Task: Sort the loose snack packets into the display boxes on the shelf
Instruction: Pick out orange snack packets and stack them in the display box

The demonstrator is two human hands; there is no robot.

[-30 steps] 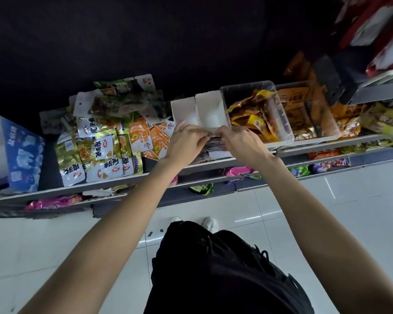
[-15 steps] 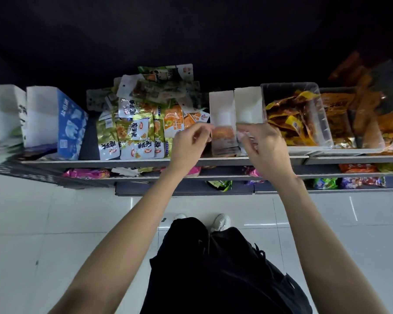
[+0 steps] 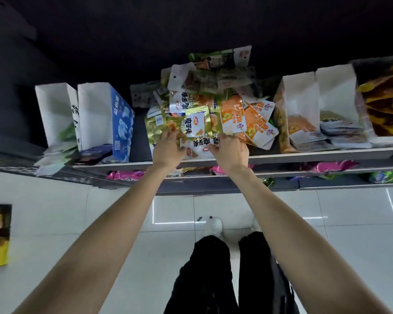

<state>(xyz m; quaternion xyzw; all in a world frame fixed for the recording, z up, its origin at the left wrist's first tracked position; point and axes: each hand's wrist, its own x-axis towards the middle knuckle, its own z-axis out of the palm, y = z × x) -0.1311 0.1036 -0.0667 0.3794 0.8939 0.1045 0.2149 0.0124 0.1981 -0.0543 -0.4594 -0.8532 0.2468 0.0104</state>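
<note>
Reaching with both hands into the loose heap of snack packets on the shelf.

The long grey metal shelf carries everything: white cardboard display boxes stand open at the right, half filled with flat packets, and a blue-and-white printed carton stands at the left. Between them lies the heap of loose foil snack packets, with orange-and-white packets on its right side. At the front edge, the left hand rests on the gold-green foil packets with white labels, its grip loosely spread, while the right hand has its fingers curled onto the same packets; whether it pinches one, I cannot tell.
</note>
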